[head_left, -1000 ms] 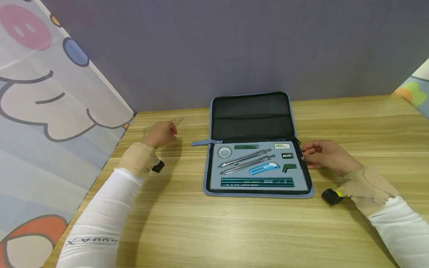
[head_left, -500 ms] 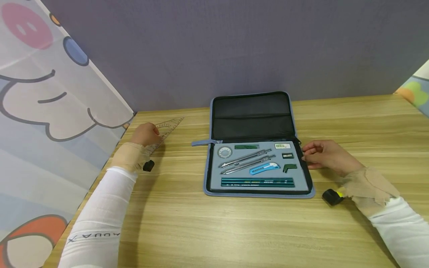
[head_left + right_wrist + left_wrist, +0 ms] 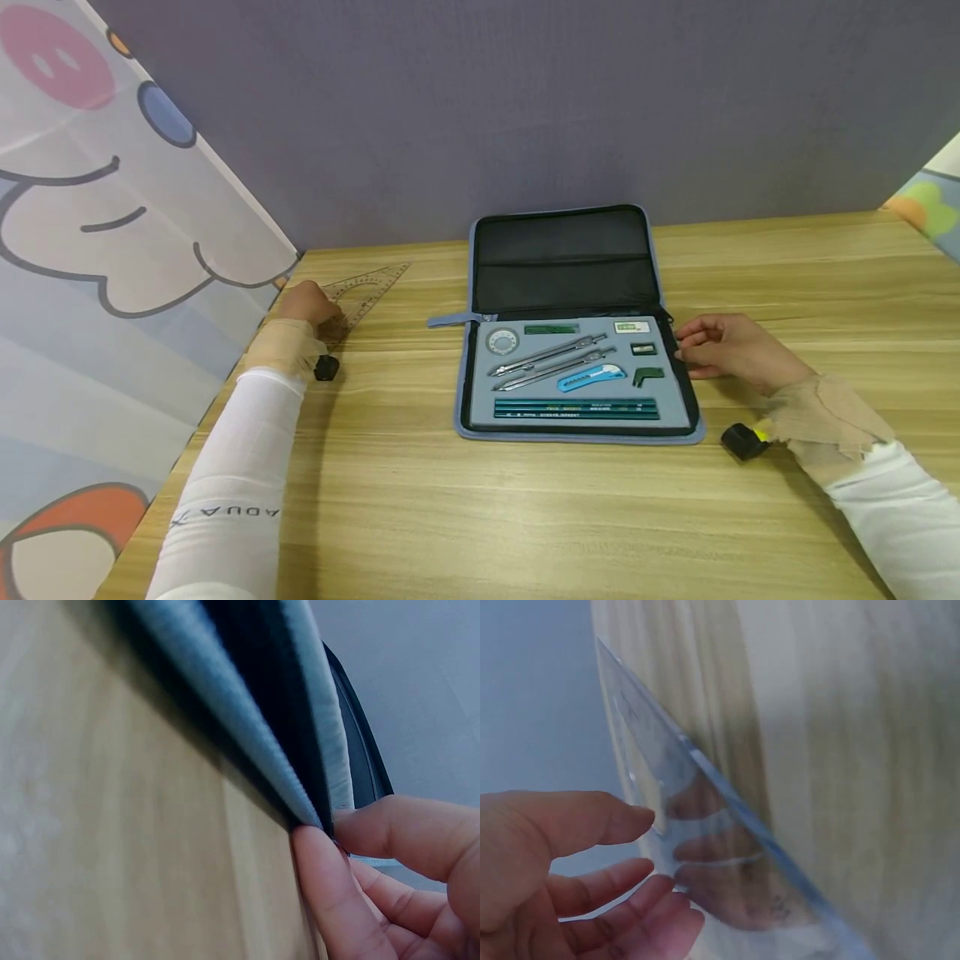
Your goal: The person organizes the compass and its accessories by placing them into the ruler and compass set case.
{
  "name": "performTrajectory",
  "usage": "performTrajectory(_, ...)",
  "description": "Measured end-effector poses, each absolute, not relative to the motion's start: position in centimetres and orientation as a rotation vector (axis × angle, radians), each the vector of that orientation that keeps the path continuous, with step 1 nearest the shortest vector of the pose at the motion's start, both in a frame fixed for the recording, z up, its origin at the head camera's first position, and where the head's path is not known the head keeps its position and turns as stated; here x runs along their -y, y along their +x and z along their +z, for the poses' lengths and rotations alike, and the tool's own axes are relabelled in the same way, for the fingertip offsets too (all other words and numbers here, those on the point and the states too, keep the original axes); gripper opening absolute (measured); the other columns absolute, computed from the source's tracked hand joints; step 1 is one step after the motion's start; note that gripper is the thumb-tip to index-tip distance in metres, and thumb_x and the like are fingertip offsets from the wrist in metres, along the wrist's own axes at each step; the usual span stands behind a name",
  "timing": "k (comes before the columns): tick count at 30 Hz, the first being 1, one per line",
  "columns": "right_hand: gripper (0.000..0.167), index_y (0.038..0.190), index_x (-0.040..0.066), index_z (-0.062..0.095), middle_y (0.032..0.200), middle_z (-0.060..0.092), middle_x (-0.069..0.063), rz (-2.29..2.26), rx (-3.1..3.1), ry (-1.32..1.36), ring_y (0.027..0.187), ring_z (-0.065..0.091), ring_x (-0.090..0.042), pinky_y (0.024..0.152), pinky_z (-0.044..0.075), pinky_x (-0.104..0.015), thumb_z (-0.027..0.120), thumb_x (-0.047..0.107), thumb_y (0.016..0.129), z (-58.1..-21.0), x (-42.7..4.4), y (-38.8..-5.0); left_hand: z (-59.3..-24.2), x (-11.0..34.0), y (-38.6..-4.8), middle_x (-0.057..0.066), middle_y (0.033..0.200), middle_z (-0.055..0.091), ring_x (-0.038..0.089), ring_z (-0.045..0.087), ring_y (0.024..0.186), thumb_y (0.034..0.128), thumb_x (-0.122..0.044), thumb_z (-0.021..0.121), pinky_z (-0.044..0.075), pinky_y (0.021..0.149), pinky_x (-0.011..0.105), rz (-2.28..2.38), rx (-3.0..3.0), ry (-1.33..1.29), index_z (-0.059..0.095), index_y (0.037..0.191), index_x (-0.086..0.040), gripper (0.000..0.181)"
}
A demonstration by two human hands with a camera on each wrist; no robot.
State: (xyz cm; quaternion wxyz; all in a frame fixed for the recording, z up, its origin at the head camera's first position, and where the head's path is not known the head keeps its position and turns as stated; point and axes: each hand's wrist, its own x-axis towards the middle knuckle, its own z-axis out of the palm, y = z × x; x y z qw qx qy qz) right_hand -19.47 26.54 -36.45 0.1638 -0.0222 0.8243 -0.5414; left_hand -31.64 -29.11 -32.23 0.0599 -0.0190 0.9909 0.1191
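Note:
A clear triangular set square [image 3: 369, 292] lies on the table at the far left. My left hand [image 3: 306, 302] is over its left end, hiding that corner. In the left wrist view, the thumb and loosely bent fingers [image 3: 604, 814] stand apart beside the set square, holding nothing; whether the thumb tip touches it I cannot tell. An unzipped blue drawing-set case [image 3: 465, 375] lies spread in the middle. At its right side, my right hand [image 3: 731, 350] pinches the case's edge between thumb and index finger, as the right wrist view shows.
In the case's grey tray [image 3: 480, 408] sit two compasses [image 3: 555, 358], a blue utility knife [image 3: 591, 377], green pencils [image 3: 576, 408], an eraser [image 3: 632, 327], a sharpener [image 3: 642, 349] and other small parts. A grey panel [image 3: 480, 108] rises behind the wooden table [image 3: 480, 517].
My left hand has drawn back to the left across the set square, uncovering more of it. The set square stays where it was. The right hand and the case have not moved.

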Motion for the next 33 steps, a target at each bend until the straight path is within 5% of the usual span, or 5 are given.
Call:
performTrajectory(8, 0.040, 0.120, -0.017, 0.041, 0.089, 0.057, -0.005, -1.552, -2.350, -0.059, 0.075, 0.061, -0.006, 0.069, 0.056, -0.029, 0.060, 0.000, 0.089, -36.6, -26.5, -19.4, -32.9, 29.7, -32.3, 0.021, 0.077, 0.063, 0.032, 0.057, 0.070, 0.0802, -0.021, 0.063, 0.048, 0.064, 0.043, 0.319, -3.029, -0.146, 0.062, 0.079, 0.007, 0.029)
performTrajectory(13, 0.041, 0.121, -0.017, 0.041, 0.089, 0.058, -0.004, -1.553, -2.349, -0.057, 0.075, 0.061, -0.005, 0.069, 0.056, -0.029, 0.060, -0.001, 0.088, -36.5, -26.5, -19.2, -33.1, 29.7, -32.6, 0.030, 0.096, 0.062, 0.043, 0.058, 0.088, 0.0824, -0.020, 0.058, 0.049, 0.074, 0.049, 0.249, -3.052, -0.225, 0.062, 0.088, 0.011, 0.032)
performTrajectory(24, 0.041, 0.121, -0.017, 0.041, 0.090, 0.057, -0.006, -1.557, -2.358, -0.053, 0.076, 0.062, -0.006, 0.069, 0.056, -0.029, 0.058, -0.001, 0.088, -36.3, -26.3, -19.3, -33.0, 29.8, -32.9, 0.033, 0.106, 0.057, 0.046, 0.055, 0.097, 0.0813, -0.021, 0.063, 0.047, 0.084, 0.051, 0.319, -3.014, -0.283, 0.059, 0.102, 0.015, 0.042)
performTrajectory(29, 0.041, 0.122, -0.017, 0.041, 0.090, 0.057, -0.006, -1.553, -2.359, -0.050, 0.076, 0.061, -0.006, 0.070, 0.056, -0.029, 0.058, 0.000, 0.088, -36.4, -26.3, -19.3, -33.0, 30.2, -32.7, 0.030, 0.103, 0.058, 0.041, 0.056, 0.090, 0.0821, -0.023, 0.064, 0.049, 0.076, 0.048, 0.432, -2.959, -0.279, 0.058, 0.105, 0.015, 0.045)
performTrajectory(33, 0.041, 0.122, -0.017, 0.041, 0.091, 0.057, -0.007, -1.551, -2.359, -0.053, 0.076, 0.061, -0.006, 0.070, 0.055, -0.029, 0.058, 0.000, 0.088, -36.4, -26.3, -19.3, -32.5, 30.0, -31.9, 0.019, 0.082, 0.064, 0.026, 0.058, 0.068, 0.0858, -0.025, 0.060, 0.048, 0.062, 0.036, 0.534, -2.886, -0.273, 0.064, 0.093, 0.009, 0.035)
